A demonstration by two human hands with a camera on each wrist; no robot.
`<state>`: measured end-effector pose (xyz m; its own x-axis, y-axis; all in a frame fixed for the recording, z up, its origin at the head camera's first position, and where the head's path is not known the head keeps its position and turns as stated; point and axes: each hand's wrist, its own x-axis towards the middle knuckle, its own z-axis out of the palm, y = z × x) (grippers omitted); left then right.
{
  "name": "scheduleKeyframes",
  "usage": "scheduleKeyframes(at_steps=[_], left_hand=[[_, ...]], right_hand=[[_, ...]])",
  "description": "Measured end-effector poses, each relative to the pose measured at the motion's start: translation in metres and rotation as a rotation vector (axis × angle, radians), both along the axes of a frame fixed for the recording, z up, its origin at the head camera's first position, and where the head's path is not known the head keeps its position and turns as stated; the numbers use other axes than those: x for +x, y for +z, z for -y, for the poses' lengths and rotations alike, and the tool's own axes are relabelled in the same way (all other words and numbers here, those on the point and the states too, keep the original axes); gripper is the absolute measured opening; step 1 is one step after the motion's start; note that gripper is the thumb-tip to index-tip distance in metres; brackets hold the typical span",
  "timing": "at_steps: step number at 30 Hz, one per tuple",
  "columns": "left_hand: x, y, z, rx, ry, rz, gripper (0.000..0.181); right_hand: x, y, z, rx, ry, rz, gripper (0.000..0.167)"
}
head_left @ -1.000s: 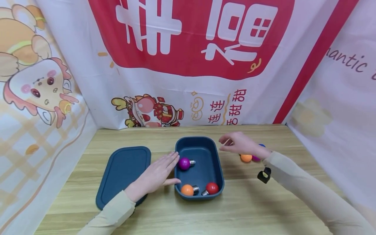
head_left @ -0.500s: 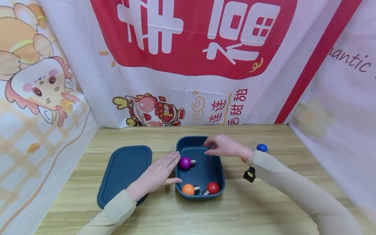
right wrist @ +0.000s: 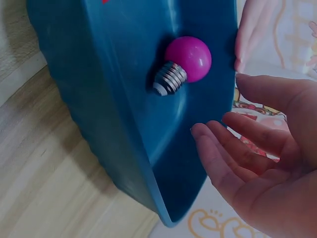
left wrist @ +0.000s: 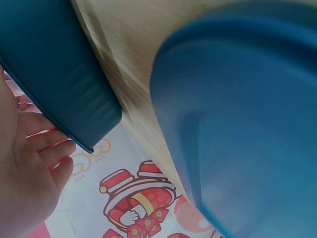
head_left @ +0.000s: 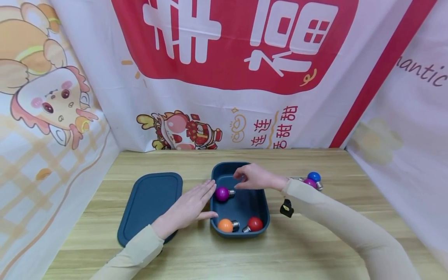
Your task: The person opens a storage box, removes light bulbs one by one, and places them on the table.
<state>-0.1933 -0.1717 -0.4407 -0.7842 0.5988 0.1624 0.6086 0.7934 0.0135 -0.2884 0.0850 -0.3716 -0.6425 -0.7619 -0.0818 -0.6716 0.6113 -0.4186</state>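
A dark blue box (head_left: 246,204) stands on the table with three light bulbs inside. The purple bulb (head_left: 222,193) lies by its left wall, the orange bulb (head_left: 225,225) at the near left corner and the red bulb (head_left: 254,224) at the near right. My left hand (head_left: 185,208) rests with straight fingers against the left rim. Over the far part of the box hovers my right hand (head_left: 257,177), fingers bent. Its palm and fingers hold nothing in the right wrist view, where the purple bulb (right wrist: 190,59) shows beyond the fingertips.
A matching blue lid (head_left: 150,204) lies flat left of the box. Right of the box, behind my right wrist, a blue bulb (head_left: 314,177) and another purple bulb (head_left: 309,182) lie together, partly covered by the sleeve. A printed cloth (head_left: 227,81) hangs at the back.
My right hand has moved left, from beside the box to above its far part. The left hand stays on the rim. The bulbs in the box lie as before.
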Motion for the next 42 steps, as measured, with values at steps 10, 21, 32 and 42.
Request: scheduleKeyframes(at_steps=[10, 21, 32, 42], left_hand=[[-0.001, -0.001, 0.0, -0.005, -0.005, -0.01, 0.088], [0.0, 0.0, -0.001, 0.035, -0.001, 0.019, 0.086], [0.001, 0.001, -0.002, 0.013, -0.004, 0.004, 0.085], [0.002, 0.001, -0.001, 0.017, 0.003, 0.007, 0.086]], right_hand=[[-0.005, -0.011, 0.017, 0.015, 0.059, -0.016, 0.033], [-0.007, -0.022, 0.034, 0.026, 0.08, 0.053, 0.036], [-0.005, -0.027, 0.043, 0.041, 0.139, 0.031, 0.027], [-0.002, -0.03, 0.045, 0.097, 0.077, 0.102, 0.033]])
